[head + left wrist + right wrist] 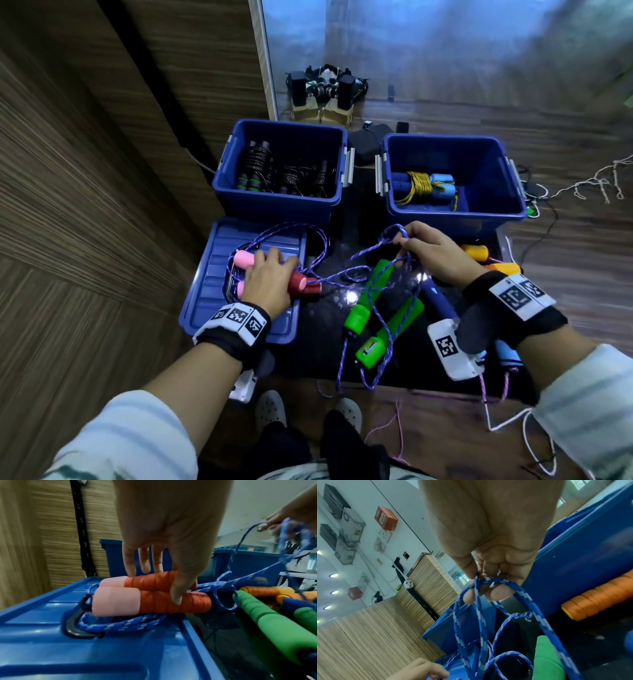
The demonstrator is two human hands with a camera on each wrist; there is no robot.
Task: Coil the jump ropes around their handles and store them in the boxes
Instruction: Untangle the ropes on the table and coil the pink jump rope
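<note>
Pair of red foam handles with pink caps: side by side on flat blue plastic lid, long axis 9-to-3, gripped from above by left hand. Blue-and-white braided rope: slack, trailing toward 2 o'clock; loop pinched by raised right hand, fingers curled. Likely next: winding.

Left hand palm-down, fingers clasped (thumb underneath). Right hand raised, fingertips pinched together, wrist cocked.
</note>
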